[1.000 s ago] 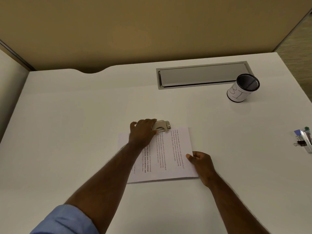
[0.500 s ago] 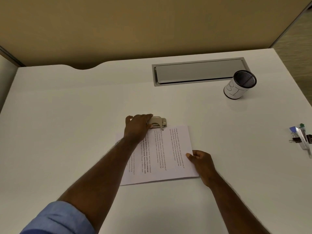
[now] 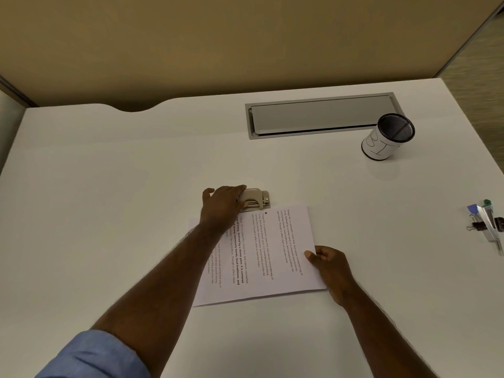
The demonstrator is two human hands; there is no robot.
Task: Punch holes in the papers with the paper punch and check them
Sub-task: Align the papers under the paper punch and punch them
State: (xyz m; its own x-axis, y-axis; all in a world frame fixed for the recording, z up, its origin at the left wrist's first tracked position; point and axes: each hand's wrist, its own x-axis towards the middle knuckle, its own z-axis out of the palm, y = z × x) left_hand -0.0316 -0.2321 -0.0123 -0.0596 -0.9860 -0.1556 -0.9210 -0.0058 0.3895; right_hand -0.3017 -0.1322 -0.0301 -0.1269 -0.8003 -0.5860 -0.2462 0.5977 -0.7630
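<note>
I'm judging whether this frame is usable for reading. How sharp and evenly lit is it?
Head view: dim, warm light; printed lines on the papers show, but small text is too soft to read; the clips at the right edge are blurred; wide-angle bending curves the desk edges.

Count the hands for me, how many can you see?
2. The left hand rests on the small beige metal paper punch; the right hand pinches the white printed papers at their right edge.

Metal punch (image 3: 255, 200) at papers' (image 3: 272, 255) far edge
</note>
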